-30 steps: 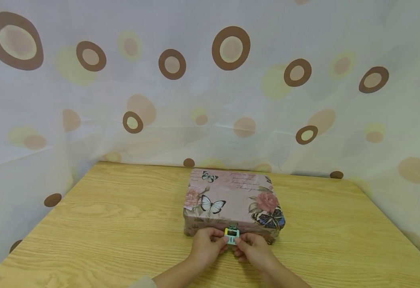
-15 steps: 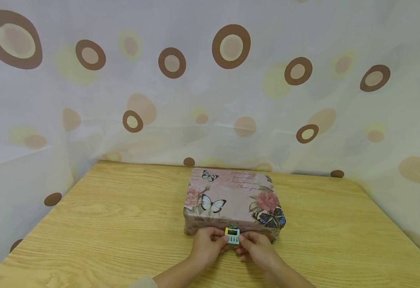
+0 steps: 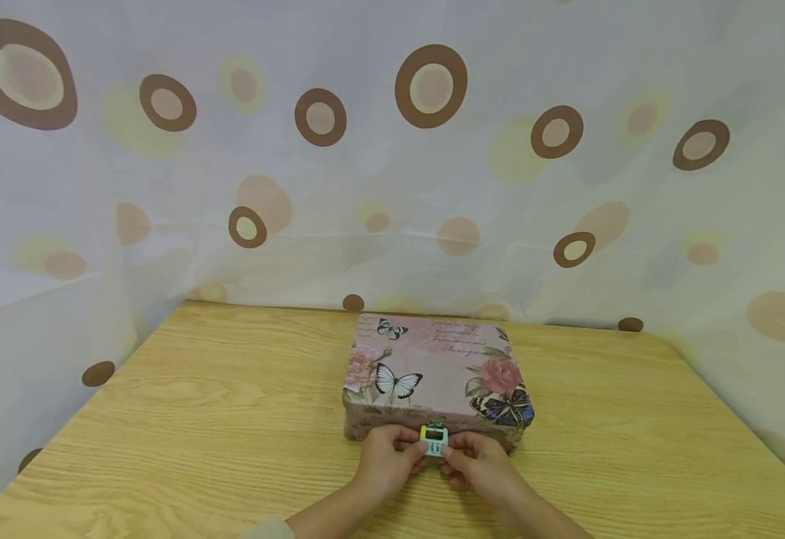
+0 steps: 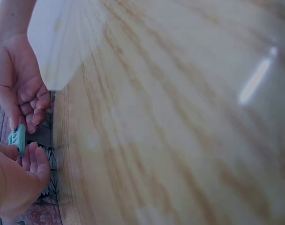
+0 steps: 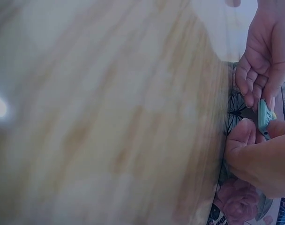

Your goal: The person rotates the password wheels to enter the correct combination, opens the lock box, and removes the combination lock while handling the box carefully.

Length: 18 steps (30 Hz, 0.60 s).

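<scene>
A small teal combination padlock (image 3: 435,442) with a yellow left edge hangs from the front latch (image 3: 435,424) of a pink rectangular box (image 3: 432,370) printed with butterflies and roses. My left hand (image 3: 387,458) pinches the padlock's left side between thumb and fingers. From the right, my right hand (image 3: 483,464) grips the other side, its thumb on the lower right of the face by the number dials. Both wrist views show the padlock (image 4: 18,139) between the two hands, with other fingers curled below it. The digits are too small to read.
The box's lid is closed, and it stands near the back middle of a light wooden table (image 3: 230,397). Behind and beside the table hangs a pale sheet (image 3: 365,180) with brown ringed dots.
My right thumb slid off the padlock's face to its right edge, then came back onto the dials. My left hand and the box stay in place.
</scene>
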Each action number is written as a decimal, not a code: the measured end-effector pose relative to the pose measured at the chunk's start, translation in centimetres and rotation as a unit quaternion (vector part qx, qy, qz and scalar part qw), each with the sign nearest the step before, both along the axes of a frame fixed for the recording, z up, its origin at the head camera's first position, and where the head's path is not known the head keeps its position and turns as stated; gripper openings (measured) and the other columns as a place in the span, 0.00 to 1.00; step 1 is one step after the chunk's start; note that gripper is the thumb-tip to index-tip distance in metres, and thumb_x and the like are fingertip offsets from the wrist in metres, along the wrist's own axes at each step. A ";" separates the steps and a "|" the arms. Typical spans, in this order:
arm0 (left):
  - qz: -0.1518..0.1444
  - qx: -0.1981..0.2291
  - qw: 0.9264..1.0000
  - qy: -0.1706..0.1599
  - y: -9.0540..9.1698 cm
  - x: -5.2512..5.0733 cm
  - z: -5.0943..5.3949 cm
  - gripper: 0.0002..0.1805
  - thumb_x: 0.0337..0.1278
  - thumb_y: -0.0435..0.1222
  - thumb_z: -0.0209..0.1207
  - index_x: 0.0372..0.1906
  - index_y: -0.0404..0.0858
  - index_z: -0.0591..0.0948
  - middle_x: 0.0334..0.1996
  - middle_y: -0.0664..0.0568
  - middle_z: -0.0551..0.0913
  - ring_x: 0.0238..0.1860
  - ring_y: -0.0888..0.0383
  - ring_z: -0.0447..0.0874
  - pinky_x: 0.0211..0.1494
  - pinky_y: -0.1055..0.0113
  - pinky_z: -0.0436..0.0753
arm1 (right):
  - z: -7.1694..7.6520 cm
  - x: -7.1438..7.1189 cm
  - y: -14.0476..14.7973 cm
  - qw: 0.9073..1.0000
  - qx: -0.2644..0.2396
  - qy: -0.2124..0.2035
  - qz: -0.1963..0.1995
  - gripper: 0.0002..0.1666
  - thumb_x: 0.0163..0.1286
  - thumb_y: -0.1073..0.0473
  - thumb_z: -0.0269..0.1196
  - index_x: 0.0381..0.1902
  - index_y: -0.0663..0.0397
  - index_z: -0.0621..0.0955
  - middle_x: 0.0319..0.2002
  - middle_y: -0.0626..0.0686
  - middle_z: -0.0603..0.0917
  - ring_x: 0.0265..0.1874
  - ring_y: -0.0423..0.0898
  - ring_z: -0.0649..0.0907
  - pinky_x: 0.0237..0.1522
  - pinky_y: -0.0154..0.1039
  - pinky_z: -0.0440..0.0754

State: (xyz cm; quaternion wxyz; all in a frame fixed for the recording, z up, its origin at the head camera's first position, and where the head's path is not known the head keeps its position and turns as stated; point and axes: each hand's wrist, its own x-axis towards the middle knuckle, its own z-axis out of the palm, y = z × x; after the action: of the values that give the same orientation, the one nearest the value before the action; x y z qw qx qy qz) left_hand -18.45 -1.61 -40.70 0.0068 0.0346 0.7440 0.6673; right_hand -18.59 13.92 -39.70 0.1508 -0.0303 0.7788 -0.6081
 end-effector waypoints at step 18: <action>-0.002 -0.004 1.000 0.002 0.0 -0.1 0.0 0.06 0.52 0.24 0.59 0.32 0.22 0.78 0.23 0.42 0.82 0.24 0.55 0.84 0.27 0.67 0.85 | -0.1 -0.1 -0.4 0.999 0.032 0.008 -0.006 0.14 0.71 0.64 0.50 0.40 0.75 0.74 0.29 0.51 0.79 0.27 0.39 0.77 0.30 0.34 0.81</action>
State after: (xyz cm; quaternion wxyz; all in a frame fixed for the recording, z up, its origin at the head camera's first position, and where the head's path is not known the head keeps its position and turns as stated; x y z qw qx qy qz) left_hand -18.50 -1.60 -40.72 0.0068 0.0370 0.7467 0.6641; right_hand -18.64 13.52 -39.81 0.1415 -0.0254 0.7995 -0.5833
